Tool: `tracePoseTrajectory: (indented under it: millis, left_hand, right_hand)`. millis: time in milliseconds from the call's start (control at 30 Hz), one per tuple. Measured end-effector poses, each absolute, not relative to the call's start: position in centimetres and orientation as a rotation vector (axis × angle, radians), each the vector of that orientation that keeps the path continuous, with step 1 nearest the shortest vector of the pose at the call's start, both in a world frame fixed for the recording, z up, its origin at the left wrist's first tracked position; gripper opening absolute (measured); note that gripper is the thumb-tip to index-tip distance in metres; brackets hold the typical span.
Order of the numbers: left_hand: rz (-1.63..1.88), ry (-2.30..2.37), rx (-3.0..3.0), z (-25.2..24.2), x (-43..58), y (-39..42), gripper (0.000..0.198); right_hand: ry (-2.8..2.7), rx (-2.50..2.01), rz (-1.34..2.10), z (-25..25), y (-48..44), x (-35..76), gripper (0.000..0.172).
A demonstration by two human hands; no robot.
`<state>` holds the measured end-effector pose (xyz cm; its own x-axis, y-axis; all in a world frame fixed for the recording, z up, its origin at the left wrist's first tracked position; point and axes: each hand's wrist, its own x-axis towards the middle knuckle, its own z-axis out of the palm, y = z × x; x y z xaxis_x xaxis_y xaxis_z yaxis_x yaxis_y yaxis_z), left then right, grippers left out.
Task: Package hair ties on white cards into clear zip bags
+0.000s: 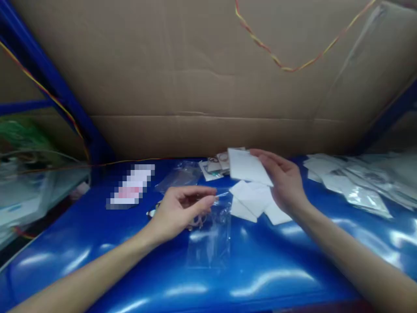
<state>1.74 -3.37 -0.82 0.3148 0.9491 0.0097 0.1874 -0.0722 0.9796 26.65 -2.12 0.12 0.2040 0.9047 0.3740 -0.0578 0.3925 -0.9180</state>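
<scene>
Between the thumb and fingers of my left hand (185, 211) is the top edge of a clear plastic bag (208, 243), which hangs down over the blue surface. My right hand (283, 178) grips a white card (247, 166) by its right side, raised above several loose white cards (249, 200). Partly hidden behind my left hand lies a small bundle of light brown cord (197, 221). Whether anything is inside the bag I cannot make out.
More clear bags (179, 176) lie behind my left hand, beside a few small packets (215, 165). A pile of white packets (355, 178) sits at the right. Cardboard (202, 87) stands behind, with a twisted red-yellow wire (286, 68) hanging across it.
</scene>
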Motion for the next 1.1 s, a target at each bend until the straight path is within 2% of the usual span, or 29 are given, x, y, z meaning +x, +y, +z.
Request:
tracePoseTrajectory:
  millis: [267, 400, 533, 767, 933, 1100]
  left_hand:
    - [0.932, 1.059, 1.462, -1.2, 2.0, -3.2, 0.039]
    - [0.974, 1.028, 1.478, -1.8, 1.9, -2.8, 0.038]
    - [0.937, 0.99, 1.453, -2.0, 1.9, -2.8, 0.05]
    - [0.865, 0.962, 1.462, -1.5, 1.8, -3.2, 0.055]
    - [0.841, 0.882, 1.486, -1.9, 1.9, -3.3, 0.058]
    - [0.819, 0.844, 1.512, -2.3, 2.0, -3.1, 0.042]
  right_hand:
    - [-1.371, -0.942, 0.776, 0.4, -2.2, 27.0, 0.019]
    - [-1.427, -0.857, 0.887, -0.2, -2.2, 27.1, 0.018]
    - [-1.362, -0.92, 1.038, -0.4, -2.0, 27.2, 0.024]
    - [-1.346, -0.981, 0.689, 0.1, -2.7, 26.6, 0.022]
    - [-1.404, -0.864, 0.68, -0.6, -3.2, 25.9, 0.019]
    - [-1.536, -0.885, 0.708, -1.3, -3.5, 25.8, 0.018]
